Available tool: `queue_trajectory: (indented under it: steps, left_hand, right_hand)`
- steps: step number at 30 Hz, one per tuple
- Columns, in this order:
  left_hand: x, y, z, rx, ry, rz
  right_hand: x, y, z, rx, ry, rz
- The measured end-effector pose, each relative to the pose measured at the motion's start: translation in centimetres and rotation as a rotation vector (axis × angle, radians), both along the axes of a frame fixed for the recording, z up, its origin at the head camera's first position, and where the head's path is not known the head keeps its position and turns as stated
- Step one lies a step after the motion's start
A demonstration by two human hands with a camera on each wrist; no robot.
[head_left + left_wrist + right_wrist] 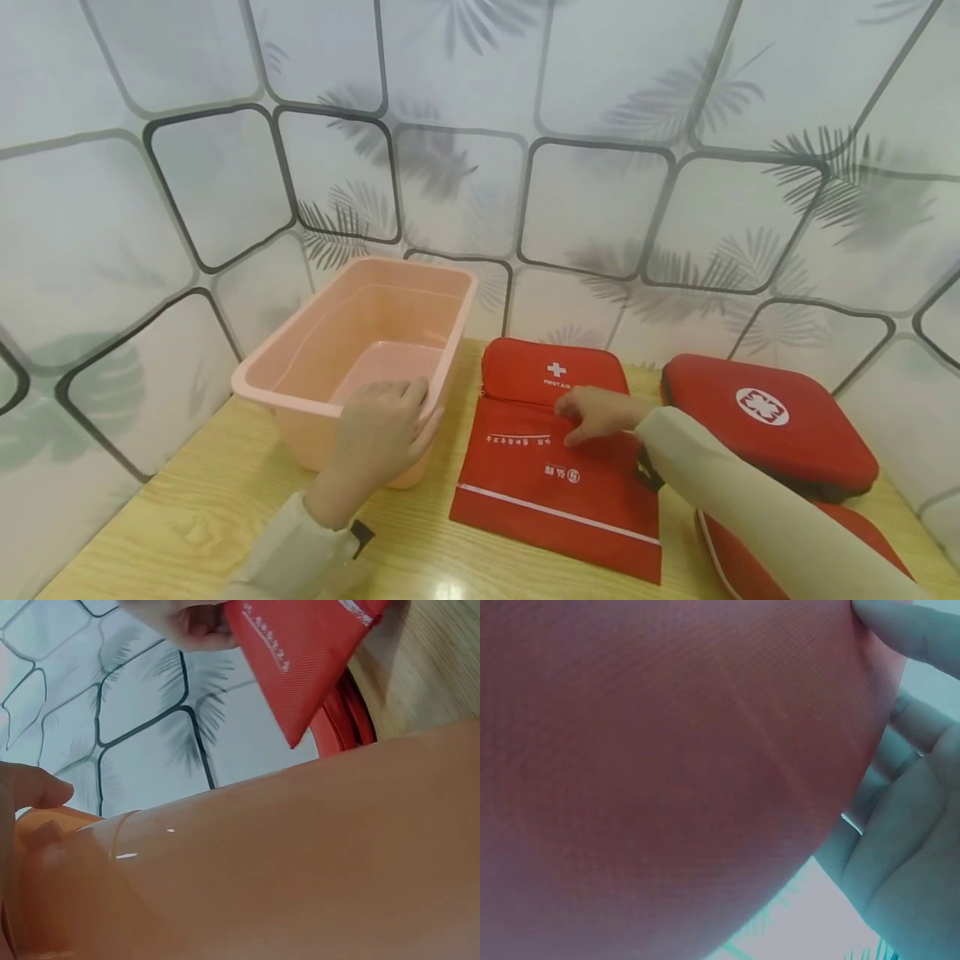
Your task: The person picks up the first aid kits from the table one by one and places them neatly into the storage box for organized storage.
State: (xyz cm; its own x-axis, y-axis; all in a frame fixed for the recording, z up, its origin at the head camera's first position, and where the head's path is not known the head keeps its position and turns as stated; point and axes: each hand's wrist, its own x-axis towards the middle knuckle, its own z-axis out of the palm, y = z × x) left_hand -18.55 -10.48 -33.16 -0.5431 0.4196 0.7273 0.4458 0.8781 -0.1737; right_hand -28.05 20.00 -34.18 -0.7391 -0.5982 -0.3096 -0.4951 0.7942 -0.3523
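One patterned wall (pixel 465 200) fills the upper frame; wood-grain table (pixel 150 533) across the bottom. Pink tub (pixel 408 317) left of center, open side up, bare floor of it visible. Red hard case (pixel 795 446) with white round emblem at right of frame. Red flat bag (pixel 555 508) center-right, near the tub, white print upside down in the head view, pale stripe low on it; cannot tell if its lower edge touches the table. Second red case (pixel 731 567) lower right corner, partly behind the right sleeve. Small FIRST AID pouch (pixel 525 367) with white cross, just above the flat bag in frame.

Hands: left hand (pixel 382 429) holds the tub's near rim, lower center-left. Right hand (pixel 603 411) pinches the flat bag at its edge, narrow grip, thumb on one face, fingers along the other, per right wrist view.
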Motion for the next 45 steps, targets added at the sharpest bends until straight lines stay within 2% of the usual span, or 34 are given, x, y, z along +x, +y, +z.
queue_trajectory:
  steps: [4,8,11,15,20,23,27,32,37,45]
  left_hand:
    - [-0.2,-0.3,-0.6,0.011,0.091,-0.037]
    - [-0.2,-0.4,-1.0,0.044,0.173,-0.056]
    - [0.0,-0.3,-1.1,0.07,0.222,-0.061]
    - [0.2,-0.1,-1.2,0.083,0.26,-0.052]
    - [0.1,0.0,-1.4,0.088,0.274,-0.047]
    - [0.1,0.0,-1.6,0.094,0.274,-0.046]
    - [0.0,0.1,-1.6,0.106,0.28,-0.037]
    - [0.1,0.2,-1.7,0.106,0.266,-0.009]
    - [0.2,0.2,-1.8,0.103,0.246,0.022]
    - [0.3,0.3,-1.7,0.129,0.262,0.013]
  right_hand:
    - [0.2,0.1,1.0,-0.045,-0.006,0.093]
    - [0.5,0.1,2.1,-0.082,-0.036,0.099]
    - [0.6,0.2,2.7,-0.09,-0.041,0.071]
    - [0.3,0.5,2.9,-0.077,0.003,0.078]
    - [0.3,0.5,3.6,-0.052,0.053,0.109]
    - [0.8,0.1,4.7,-0.026,0.07,0.102]
    - [1.0,-0.2,5.3,-0.002,0.087,0.093]
    - [1.1,-0.4,5.3,0.007,0.067,0.067]
    - [1.3,-0.5,5.0,-0.023,0.065,0.08]
    - [2.0,-0.8,5.0,-0.039,0.105,0.111]
